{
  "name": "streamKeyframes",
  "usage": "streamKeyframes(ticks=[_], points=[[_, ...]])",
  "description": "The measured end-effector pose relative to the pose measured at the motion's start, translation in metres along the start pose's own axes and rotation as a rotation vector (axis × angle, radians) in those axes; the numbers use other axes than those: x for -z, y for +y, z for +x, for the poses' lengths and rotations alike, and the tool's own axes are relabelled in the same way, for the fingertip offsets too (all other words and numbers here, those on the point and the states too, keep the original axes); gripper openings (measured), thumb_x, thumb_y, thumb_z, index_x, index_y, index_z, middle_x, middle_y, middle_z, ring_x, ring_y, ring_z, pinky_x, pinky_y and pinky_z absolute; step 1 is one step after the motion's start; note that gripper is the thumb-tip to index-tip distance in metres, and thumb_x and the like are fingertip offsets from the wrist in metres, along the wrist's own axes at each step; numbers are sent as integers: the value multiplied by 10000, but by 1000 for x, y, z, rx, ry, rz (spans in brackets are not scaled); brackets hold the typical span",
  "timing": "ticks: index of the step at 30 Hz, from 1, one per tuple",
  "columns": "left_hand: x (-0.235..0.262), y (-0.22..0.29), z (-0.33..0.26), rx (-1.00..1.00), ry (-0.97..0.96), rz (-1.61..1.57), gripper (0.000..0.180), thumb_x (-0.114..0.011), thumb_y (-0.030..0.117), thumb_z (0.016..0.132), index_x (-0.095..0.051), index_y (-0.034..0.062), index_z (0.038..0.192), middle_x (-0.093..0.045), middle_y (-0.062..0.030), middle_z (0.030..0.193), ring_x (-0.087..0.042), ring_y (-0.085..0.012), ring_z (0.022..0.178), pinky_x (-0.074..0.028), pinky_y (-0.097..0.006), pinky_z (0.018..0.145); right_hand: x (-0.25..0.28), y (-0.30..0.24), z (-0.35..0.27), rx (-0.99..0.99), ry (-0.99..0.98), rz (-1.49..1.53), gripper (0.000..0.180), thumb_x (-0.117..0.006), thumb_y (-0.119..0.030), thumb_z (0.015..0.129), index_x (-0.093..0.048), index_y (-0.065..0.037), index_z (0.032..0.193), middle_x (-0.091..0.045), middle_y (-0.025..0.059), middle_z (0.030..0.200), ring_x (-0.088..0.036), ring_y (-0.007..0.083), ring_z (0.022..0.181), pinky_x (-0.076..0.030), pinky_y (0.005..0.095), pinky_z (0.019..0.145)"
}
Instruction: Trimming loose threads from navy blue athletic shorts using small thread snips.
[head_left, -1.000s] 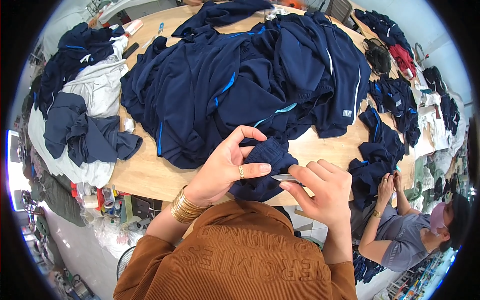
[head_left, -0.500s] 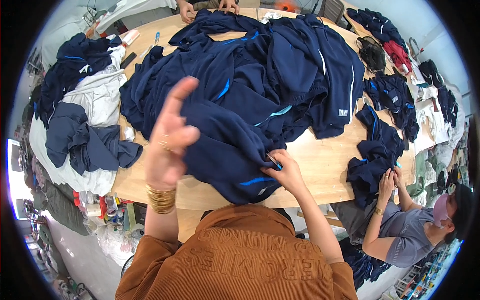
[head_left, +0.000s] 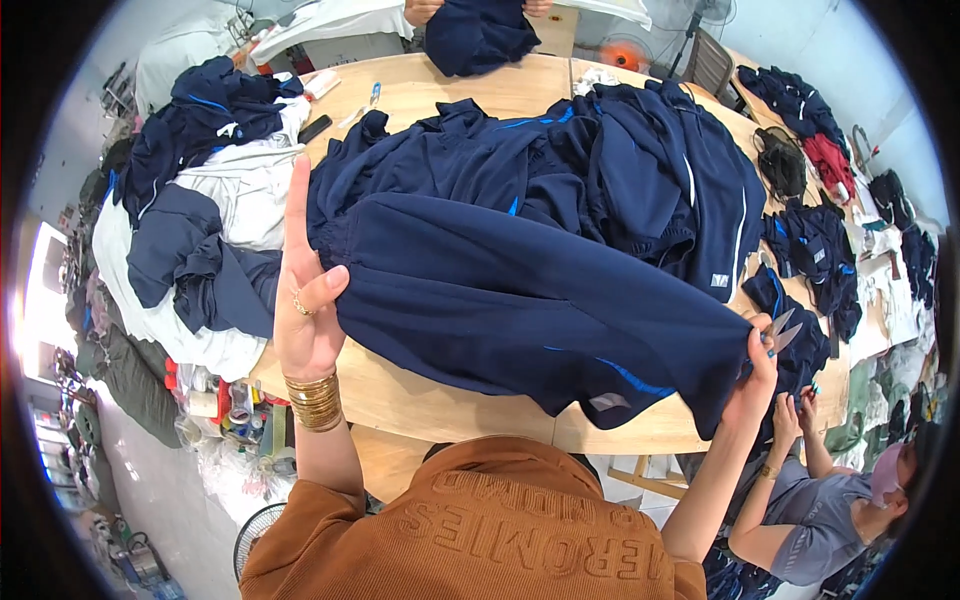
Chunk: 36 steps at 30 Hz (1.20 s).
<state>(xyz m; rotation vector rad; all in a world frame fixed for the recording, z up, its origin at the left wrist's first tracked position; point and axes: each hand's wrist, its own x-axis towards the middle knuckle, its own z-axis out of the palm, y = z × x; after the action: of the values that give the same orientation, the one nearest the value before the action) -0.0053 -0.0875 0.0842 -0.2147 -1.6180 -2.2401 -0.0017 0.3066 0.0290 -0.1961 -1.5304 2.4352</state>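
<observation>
The left hand (head_left: 305, 310) pinches one end of the soft navy blue knit garment (head_left: 540, 300) with thumb and lower fingers, the index finger pointing up. The right hand (head_left: 752, 372) closes on the other end, small silver scissors (head_left: 782, 330) in it. Stretched between both hands over the round wooden table (head_left: 400, 395), the cloth looks light and limp, so edges give the best hold. A small grey label (head_left: 603, 401) sits near its lower hem, a white one (head_left: 718, 281) beyond the right hand.
</observation>
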Motion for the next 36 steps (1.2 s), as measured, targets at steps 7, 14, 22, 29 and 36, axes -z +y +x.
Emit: streamKeyframes(ticks=[7, 14, 22, 29, 36], points=[[5, -2, 0, 39, -11, -12, 996, -619, 6, 607, -77, 96, 1438, -197, -145, 1453, -351, -271, 1271, -296, -378, 1054, 9, -4, 13, -64, -10, 135, 62, -543, -114, 860, -511, -64, 877, -555, 10, 809, -545, 99, 754, -416, 225, 704], [4, -1, 2, 45, 4, -33, 981, -631, 19, 619, -93, 91, 1436, -215, -153, 1441, -393, -276, 1238, -322, -374, 1040, 1, -16, 20, -61, -124, 78, 60, -539, -128, 852, -508, -77, 848, -537, -4, 795, -537, 95, 750, -408, 225, 722], [-2, -20, 53, 70, -43, -44, 818, -601, -26, 692, -224, 96, 1408, -392, -170, 1317, -510, -235, 1109, -386, -329, 973, -52, -11, 104, 273, -102, -788, 114, -621, -130, 791, -639, -26, 834, -614, 20, 793, -580, 132, 775, -433, 252, 708], [133, -150, 52, 54, 71, 1110, 647, -669, 80, 725, -406, 113, 1315, -511, -154, 1215, -489, -265, 1123, -373, -345, 964, -9, 72, 100, 285, -113, -873, 159, -598, -121, 826, -640, -2, 922, -645, 69, 785, -571, 95, 736, -446, 242, 708], [122, -143, -16, 165, 235, 948, 498, -612, 32, 761, -479, 93, 1237, -550, -107, 1158, -536, -195, 984, -430, -294, 851, 55, 127, 40, -76, 89, -786, 126, -610, -59, 803, -642, -2, 911, -622, 39, 753, -543, 80, 715, -425, 231, 642]])
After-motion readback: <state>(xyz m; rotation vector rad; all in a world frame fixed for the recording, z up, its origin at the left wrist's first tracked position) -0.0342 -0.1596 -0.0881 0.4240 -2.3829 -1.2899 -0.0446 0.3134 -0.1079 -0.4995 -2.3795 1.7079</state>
